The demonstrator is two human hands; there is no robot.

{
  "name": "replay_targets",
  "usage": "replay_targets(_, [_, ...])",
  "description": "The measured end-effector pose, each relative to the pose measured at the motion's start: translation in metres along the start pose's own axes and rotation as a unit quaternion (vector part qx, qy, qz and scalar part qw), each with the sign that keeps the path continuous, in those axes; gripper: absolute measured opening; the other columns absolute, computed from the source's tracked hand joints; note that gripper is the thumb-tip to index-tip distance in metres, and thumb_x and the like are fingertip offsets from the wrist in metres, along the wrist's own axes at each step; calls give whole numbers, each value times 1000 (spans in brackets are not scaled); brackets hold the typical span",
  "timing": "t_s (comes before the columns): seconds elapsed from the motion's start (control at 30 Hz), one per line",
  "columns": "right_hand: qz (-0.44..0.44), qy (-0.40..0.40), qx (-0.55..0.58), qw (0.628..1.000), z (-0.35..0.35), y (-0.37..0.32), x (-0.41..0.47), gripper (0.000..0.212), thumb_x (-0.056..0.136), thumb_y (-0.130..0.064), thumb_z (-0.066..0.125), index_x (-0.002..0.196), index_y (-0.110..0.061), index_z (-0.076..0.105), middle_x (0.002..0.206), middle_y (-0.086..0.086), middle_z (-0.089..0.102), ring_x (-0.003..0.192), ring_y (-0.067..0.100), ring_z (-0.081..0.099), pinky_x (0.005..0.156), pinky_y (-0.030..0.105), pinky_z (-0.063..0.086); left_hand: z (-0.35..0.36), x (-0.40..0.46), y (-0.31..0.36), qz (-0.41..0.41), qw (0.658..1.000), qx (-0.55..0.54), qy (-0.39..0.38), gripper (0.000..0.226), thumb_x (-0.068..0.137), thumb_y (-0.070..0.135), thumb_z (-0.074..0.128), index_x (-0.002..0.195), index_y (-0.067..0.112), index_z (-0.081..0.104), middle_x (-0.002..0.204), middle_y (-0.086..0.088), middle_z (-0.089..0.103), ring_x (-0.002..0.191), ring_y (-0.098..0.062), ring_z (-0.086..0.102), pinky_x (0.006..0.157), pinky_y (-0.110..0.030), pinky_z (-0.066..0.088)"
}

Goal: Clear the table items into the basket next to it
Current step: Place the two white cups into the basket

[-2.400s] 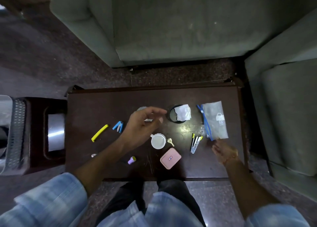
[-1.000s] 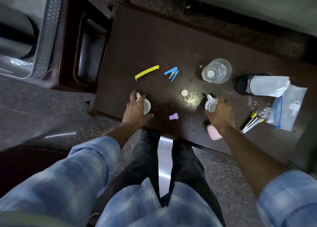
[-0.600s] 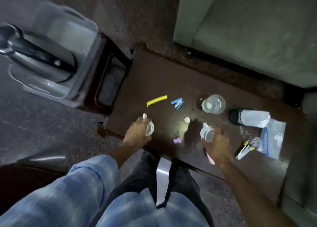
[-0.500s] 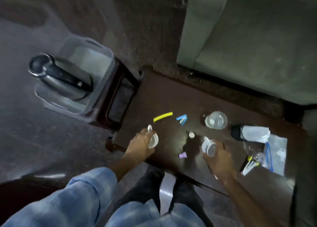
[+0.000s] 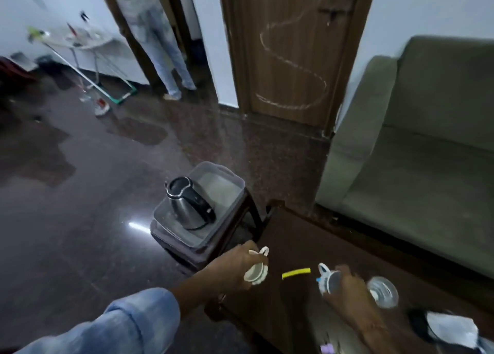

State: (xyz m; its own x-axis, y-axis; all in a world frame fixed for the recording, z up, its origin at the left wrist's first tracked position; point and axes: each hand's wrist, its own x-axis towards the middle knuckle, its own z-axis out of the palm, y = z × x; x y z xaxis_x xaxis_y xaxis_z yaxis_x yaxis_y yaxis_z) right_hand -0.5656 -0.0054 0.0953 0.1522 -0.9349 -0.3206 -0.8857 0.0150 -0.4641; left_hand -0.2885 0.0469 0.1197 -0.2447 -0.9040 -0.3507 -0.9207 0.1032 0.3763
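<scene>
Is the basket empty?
No, a shiny metal kettle with a black handle already sits inside the clear basket beside the table.

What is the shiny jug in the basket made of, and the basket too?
The jug looks like polished steel: its silvery body mirrors the light, while its handle and lid rim look like black plastic. The basket seems to be clear, greyish plastic, since the dark stool under it shows through its walls. Blur leaves this uncertain.

Dark table (image 5: 291,236), yellow strip (image 5: 296,273), glass (image 5: 382,295)
</scene>
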Motion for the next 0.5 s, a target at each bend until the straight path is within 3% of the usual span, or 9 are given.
replay_targets(0.17, [-72, 14, -33, 997, -9, -59, 9, 32, 86, -50, 56, 98, -20, 52, 98, 1, 67, 97, 20, 67, 73, 30, 52, -49, -25, -24, 3, 996, 66, 52, 51, 87, 24, 62, 132, 39, 42, 140, 8, 38, 120, -18, 44, 90, -40, 51])
replay_targets(0.3, [-101, -3, -18, 995, -2, -105, 21, 31, 80, -53, 58, 88, -26, 45, 94, -1, 61, 93, 23, 67, 71, 32, 51, -86, -28, -58, 16, 995, 58, 82, 56, 77, 14, 62, 125, 38, 47, 134, 12, 40, 117, -15, 44, 86, -36, 51])
replay_targets(0.5, [-109, 12, -53, 993, 17, -191, 49, 34, 79, -55, 57, 96, -27, 50, 97, -1, 60, 92, 23, 67, 74, 33, 53, -138, -18, -141, 57, 991, 51, 105, 50, 77, 24, 68, 124, 36, 54, 131, 10, 46, 117, -14, 49, 96, -40, 47])
